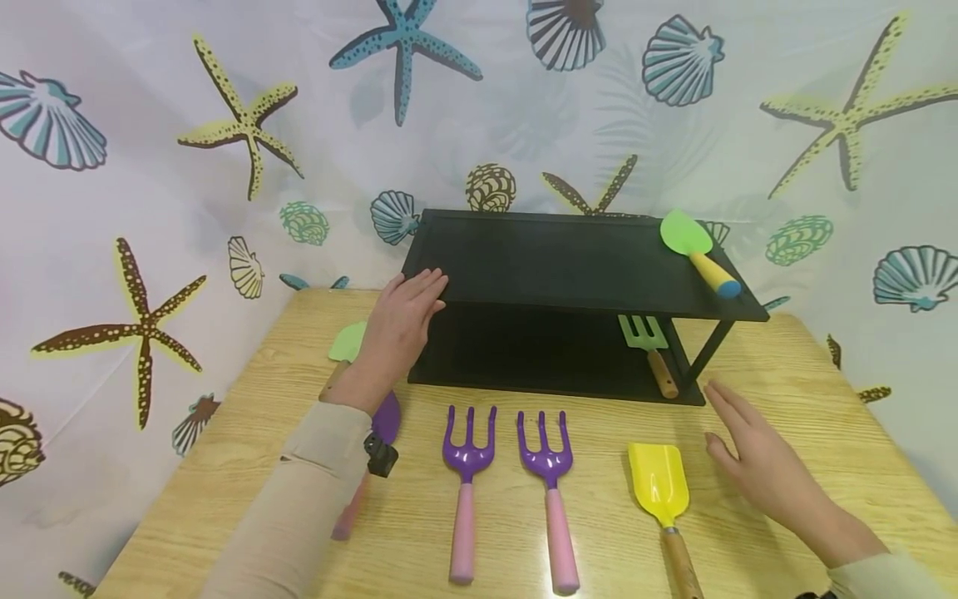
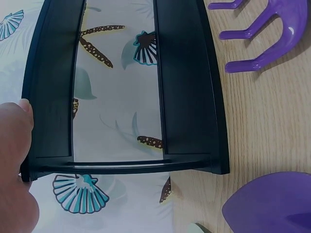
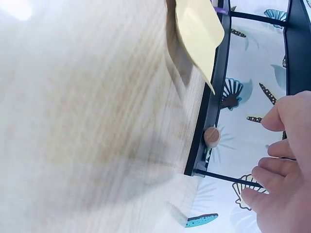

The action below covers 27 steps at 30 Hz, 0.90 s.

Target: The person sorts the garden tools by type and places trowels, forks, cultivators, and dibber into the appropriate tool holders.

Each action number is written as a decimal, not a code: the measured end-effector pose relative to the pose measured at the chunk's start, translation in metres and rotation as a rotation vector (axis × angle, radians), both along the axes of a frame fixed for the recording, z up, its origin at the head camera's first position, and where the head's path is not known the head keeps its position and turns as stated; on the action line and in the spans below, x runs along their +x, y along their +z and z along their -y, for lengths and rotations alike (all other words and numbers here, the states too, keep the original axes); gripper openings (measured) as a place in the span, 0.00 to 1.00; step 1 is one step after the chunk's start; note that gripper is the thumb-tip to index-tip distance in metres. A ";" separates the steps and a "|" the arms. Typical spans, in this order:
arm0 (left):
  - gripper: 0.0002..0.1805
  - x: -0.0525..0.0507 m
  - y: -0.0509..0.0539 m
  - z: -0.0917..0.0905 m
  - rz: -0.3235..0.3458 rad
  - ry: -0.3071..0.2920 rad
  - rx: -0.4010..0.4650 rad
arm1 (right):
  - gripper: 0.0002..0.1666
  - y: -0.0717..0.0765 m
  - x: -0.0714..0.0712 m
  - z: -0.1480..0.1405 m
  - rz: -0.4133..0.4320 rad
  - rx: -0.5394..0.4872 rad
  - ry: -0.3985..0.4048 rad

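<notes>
My left hand (image 1: 397, 324) rests on the front left corner of the black two-tier shelf (image 1: 539, 258), fingers laid straight over the top board. In the left wrist view its thumb (image 2: 24, 109) touches the board's edge. Beneath the left forearm lie a purple trowel (image 1: 387, 418) with a pink handle and a green trowel (image 1: 348, 341), both partly hidden. My right hand (image 1: 771, 466), holding nothing, hovers beside the shelf's right end with fingers extended. Nearest it are a yellow scoop (image 1: 660, 487) on the table and a green hand fork (image 1: 657, 353) on the lower tier.
A green trowel with a yellow and blue handle (image 1: 699, 254) lies on the top board's right end. Two purple hand forks, one left (image 1: 464, 499) and one right (image 1: 554, 499), lie before the shelf on the wooden table (image 1: 224, 499). A seashell-patterned cloth (image 1: 479, 125) hangs behind.
</notes>
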State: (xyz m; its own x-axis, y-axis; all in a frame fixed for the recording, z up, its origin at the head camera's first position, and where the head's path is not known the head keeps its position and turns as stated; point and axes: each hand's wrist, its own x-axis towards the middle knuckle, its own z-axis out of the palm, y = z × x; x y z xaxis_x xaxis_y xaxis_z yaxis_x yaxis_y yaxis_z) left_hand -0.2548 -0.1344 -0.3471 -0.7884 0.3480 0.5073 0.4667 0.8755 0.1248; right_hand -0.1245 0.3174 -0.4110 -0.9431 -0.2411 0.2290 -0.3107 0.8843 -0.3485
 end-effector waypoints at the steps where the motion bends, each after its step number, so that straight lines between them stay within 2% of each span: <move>1: 0.23 0.000 0.000 0.000 0.001 0.000 0.000 | 0.40 -0.001 0.003 0.001 -0.004 -0.004 -0.002; 10: 0.23 0.000 0.000 0.000 0.015 0.012 -0.001 | 0.40 -0.009 0.024 0.007 -0.024 -0.035 0.004; 22: 0.23 0.000 0.000 0.000 0.020 0.011 -0.004 | 0.41 -0.022 0.052 0.019 -0.105 -0.058 0.026; 27: 0.24 0.000 0.000 0.000 0.017 0.011 -0.009 | 0.41 -0.026 0.062 0.024 -0.052 -0.080 0.014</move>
